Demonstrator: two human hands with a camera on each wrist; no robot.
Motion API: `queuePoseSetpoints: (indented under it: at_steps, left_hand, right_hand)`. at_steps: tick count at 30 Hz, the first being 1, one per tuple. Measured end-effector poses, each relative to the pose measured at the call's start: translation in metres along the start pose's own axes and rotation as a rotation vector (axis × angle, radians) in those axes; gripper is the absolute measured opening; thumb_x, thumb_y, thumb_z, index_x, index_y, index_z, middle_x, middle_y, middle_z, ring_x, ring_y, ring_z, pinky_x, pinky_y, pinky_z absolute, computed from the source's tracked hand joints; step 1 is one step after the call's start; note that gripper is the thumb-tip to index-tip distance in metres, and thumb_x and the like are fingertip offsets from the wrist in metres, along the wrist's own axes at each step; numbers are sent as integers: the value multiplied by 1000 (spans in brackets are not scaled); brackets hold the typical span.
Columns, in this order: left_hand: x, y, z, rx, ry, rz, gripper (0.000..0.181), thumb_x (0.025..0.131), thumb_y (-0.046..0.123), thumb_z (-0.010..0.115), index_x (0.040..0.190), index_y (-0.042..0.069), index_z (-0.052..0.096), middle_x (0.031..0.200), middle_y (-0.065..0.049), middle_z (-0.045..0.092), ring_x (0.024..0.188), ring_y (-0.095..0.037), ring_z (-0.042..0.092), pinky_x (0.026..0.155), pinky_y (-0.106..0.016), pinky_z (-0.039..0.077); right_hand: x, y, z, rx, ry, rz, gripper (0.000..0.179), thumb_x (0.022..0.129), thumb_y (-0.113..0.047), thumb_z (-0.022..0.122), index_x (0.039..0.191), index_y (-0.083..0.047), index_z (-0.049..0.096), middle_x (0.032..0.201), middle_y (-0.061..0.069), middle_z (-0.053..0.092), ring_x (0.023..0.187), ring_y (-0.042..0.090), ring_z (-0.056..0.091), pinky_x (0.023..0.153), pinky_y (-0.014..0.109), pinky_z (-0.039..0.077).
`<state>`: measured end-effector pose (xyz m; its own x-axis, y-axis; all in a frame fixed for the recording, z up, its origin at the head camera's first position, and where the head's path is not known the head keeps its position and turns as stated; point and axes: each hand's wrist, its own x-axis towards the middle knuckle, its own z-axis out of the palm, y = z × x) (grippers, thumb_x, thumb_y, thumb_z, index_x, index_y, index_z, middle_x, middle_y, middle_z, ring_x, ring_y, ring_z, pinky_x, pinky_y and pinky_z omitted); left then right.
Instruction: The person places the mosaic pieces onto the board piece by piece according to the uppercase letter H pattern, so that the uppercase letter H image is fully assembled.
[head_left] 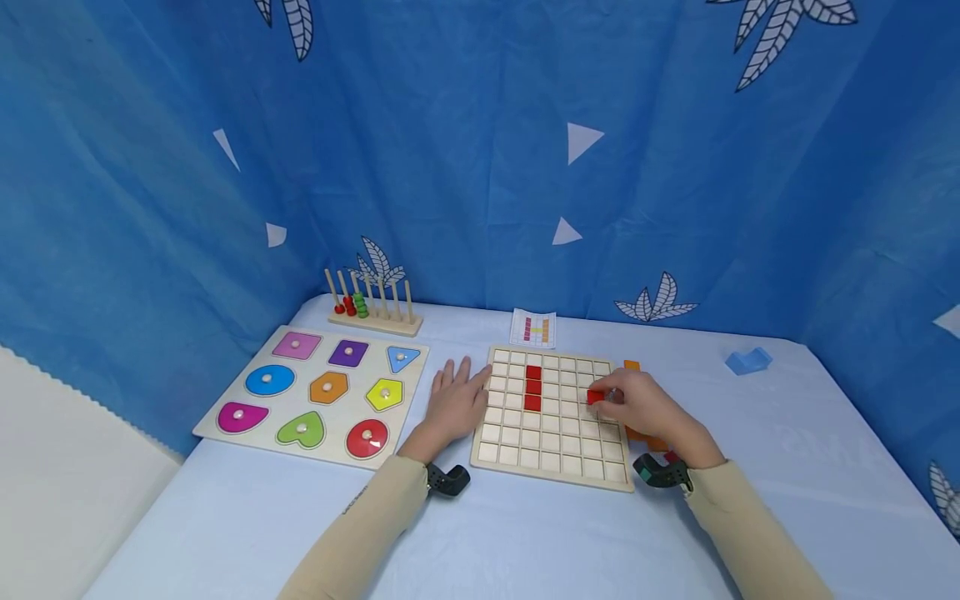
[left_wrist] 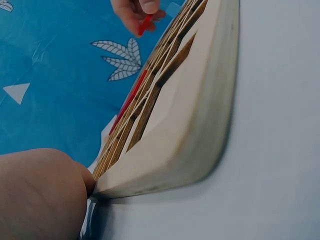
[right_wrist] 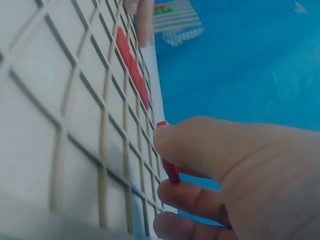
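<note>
A wooden grid board lies on the table, with three red square tiles set in one column left of its middle. Between thumb and fingers my right hand pinches another red square tile, held just over the right part of the grid. At the board's left edge rests my left hand, fingers extended and fingertips right at the rim. In the left wrist view, the board's thick corner fills the middle, and the pinched tile shows beyond it at the top.
Orange pieces and a bit of red lie beside the board's right edge, partly under my right arm. Behind the board is a pattern card. Leftward are a shape puzzle and a peg stand with beads; a blue block lies far right.
</note>
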<state>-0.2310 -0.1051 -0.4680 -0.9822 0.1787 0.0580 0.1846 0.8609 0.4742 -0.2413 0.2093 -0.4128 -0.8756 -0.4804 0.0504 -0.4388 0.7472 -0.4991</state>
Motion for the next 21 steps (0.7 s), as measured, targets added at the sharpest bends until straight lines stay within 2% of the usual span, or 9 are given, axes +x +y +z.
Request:
queuePoseSetpoints:
  at_steps: [7, 21]
  left_hand:
    - [0, -1, 0, 1, 1, 1, 51, 107, 30, 38, 156, 18, 45, 167, -22, 26, 157, -48, 11, 127, -61, 10]
    - [-3, 2, -2, -19, 10, 7, 50, 106, 27, 41, 154, 16, 47, 166, -24, 27, 156, -49, 13, 126, -63, 11]
  right_hand:
    - [4, -14, 14, -22, 29, -68, 26, 89, -13, 77, 112, -3, 77, 98, 6, 72, 72, 10, 49, 60, 22, 45]
    - [8, -39, 41, -33, 38, -164, 27, 89, -20, 79, 113, -7, 77, 91, -1, 67, 71, 6, 48, 59, 19, 41]
